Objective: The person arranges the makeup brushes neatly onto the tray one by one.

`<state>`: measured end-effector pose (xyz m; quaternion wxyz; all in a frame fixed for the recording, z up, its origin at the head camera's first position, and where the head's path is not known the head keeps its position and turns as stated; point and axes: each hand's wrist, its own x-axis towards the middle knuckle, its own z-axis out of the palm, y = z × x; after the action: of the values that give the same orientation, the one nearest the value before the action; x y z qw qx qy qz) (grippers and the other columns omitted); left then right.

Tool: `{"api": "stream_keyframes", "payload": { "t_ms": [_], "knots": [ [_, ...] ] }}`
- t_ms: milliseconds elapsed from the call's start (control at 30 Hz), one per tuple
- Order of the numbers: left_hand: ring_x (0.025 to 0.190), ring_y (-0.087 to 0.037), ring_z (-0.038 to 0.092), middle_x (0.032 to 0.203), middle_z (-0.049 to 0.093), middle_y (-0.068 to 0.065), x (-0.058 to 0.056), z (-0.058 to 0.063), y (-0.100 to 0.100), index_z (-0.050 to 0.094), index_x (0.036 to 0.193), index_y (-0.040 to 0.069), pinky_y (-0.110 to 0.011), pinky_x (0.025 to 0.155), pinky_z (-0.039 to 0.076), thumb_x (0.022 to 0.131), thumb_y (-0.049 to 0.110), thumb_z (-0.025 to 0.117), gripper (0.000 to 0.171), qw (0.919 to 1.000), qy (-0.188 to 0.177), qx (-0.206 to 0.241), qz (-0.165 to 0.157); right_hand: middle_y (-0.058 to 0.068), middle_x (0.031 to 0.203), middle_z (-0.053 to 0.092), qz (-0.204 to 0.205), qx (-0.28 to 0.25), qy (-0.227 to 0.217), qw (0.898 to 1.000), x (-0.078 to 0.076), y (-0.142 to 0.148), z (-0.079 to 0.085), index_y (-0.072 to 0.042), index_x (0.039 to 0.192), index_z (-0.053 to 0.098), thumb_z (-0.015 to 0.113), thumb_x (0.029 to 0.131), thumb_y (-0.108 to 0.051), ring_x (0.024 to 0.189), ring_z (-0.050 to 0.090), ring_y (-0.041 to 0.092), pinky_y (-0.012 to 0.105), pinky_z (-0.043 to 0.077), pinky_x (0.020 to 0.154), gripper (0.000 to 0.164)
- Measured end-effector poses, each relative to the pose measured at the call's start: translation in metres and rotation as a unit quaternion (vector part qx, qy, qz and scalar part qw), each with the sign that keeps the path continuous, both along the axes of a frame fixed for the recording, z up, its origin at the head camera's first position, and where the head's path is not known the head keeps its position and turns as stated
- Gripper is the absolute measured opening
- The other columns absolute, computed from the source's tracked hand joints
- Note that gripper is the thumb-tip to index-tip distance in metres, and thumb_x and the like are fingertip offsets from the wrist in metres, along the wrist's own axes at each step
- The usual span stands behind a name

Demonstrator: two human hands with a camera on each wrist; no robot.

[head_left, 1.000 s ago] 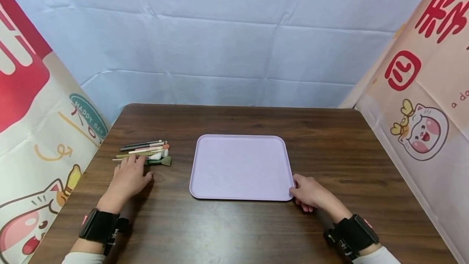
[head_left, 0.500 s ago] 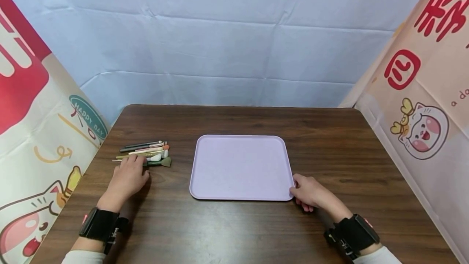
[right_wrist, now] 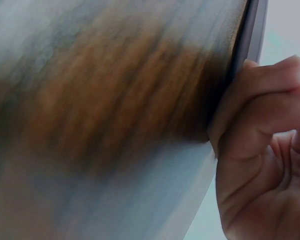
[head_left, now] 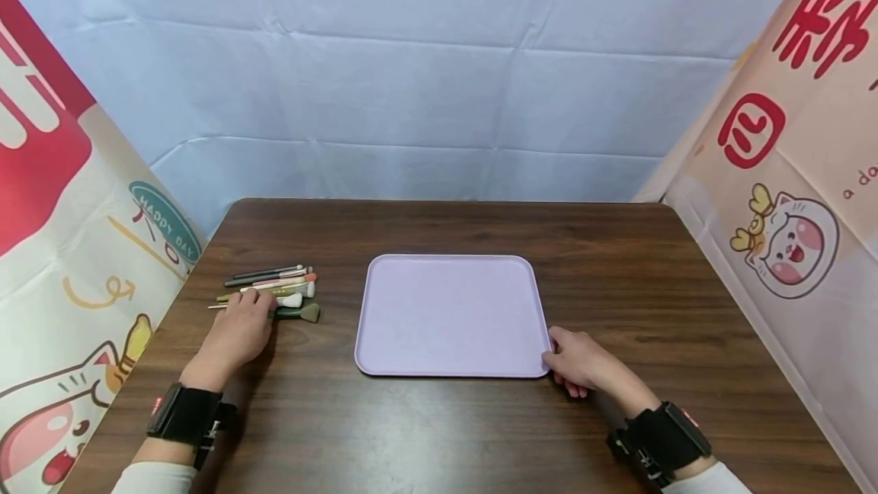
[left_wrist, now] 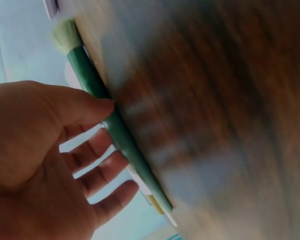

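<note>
At the left of the head view, my left hand [head_left: 238, 332] is over the near side of a row of makeup brushes [head_left: 274, 281]. In the left wrist view, its thumb and fingers pinch the handle of a green makeup brush [left_wrist: 124, 135], whose pale bristles [left_wrist: 66, 36] point away. My palm hides part of the other handles. A lilac tray [head_left: 451, 315] lies flat in the middle of the table. My right hand [head_left: 579, 360] grips its near right corner, fingers curled; the tray's edge [right_wrist: 255, 35] shows beside them in the right wrist view.
The brown wooden table [head_left: 439, 433] has a far edge close to a pale blue cloth backdrop [head_left: 411, 82]. Printed cloths with cartoon cats hang at the left [head_left: 62, 311] and right [head_left: 782, 174]. Black camera bands are on both wrists.
My left hand has drawn in slightly, its thumb closing toward the fingers. The green brush has shifted a little nearer and away from the others. The right hand and tray stay put.
</note>
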<state>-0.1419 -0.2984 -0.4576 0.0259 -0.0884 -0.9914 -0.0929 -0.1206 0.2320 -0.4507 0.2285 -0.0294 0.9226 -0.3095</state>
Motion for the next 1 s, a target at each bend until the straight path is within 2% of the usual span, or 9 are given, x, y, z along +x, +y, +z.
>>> {"api": "stream_keyframes", "payload": {
  "t_ms": [200, 433, 667, 767, 1000],
  "knots": [
    [0.108, -0.046, 0.053, 0.11, 0.059, -0.024, -0.004, 0.001, -0.004, 0.06, 0.108, 0.001, -0.061, 0.081, 0.047, 0.095, -0.002, 0.063, 0.014, 0.9992, -0.009, -0.016, -0.036, 0.007, 0.06, 0.057, 0.001, -0.002, 0.002, 1.0, 0.001, 0.0, 0.001, -0.007, 0.084, 0.048, 0.057, 0.093, -0.007, 0.037, 0.05, 0.013, 0.028, 0.044, 0.037, 0.012],
    [0.103, -0.038, 0.06, 0.106, 0.061, -0.017, -0.004, 0.005, -0.007, 0.064, 0.105, 0.002, -0.053, 0.085, 0.05, 0.092, 0.0, 0.07, 0.015, 0.9972, -0.022, 0.002, -0.072, 0.007, 0.06, 0.057, -0.003, 0.002, 0.001, 1.0, 0.002, 0.0, 0.002, -0.008, 0.084, 0.048, 0.056, 0.093, -0.007, 0.038, 0.051, 0.014, 0.029, 0.045, 0.037, 0.012],
    [0.093, -0.031, 0.061, 0.098, 0.061, -0.011, -0.002, 0.01, -0.004, 0.063, 0.102, 0.005, -0.048, 0.077, 0.049, 0.09, 0.0, 0.073, 0.017, 0.9949, 0.01, 0.019, -0.099, 0.007, 0.06, 0.057, -0.004, 0.0, 0.002, 1.0, 0.002, 0.0, 0.003, -0.007, 0.084, 0.048, 0.056, 0.093, -0.007, 0.038, 0.051, 0.014, 0.029, 0.045, 0.037, 0.012],
    [0.089, -0.029, 0.06, 0.094, 0.06, -0.009, -0.003, 0.015, 0.002, 0.061, 0.101, 0.005, -0.047, 0.074, 0.049, 0.091, 0.001, 0.072, 0.015, 0.9949, 0.015, 0.014, -0.099, 0.007, 0.06, 0.057, -0.005, 0.001, 0.0, 1.0, 0.002, 0.0, 0.003, -0.008, 0.084, 0.049, 0.056, 0.093, -0.008, 0.038, 0.051, 0.014, 0.029, 0.045, 0.037, 0.012],
    [0.081, -0.022, 0.056, 0.09, 0.056, -0.006, -0.002, 0.023, 0.017, 0.06, 0.1, 0.005, -0.042, 0.066, 0.047, 0.094, 0.005, 0.069, 0.011, 0.997, -0.013, 0.01, -0.076, 0.007, 0.061, 0.058, -0.005, 0.001, -0.006, 1.0, 0.0, -0.001, 0.002, -0.007, 0.085, 0.049, 0.056, 0.094, -0.008, 0.039, 0.051, 0.014, 0.028, 0.044, 0.037, 0.012]
  ]
}}
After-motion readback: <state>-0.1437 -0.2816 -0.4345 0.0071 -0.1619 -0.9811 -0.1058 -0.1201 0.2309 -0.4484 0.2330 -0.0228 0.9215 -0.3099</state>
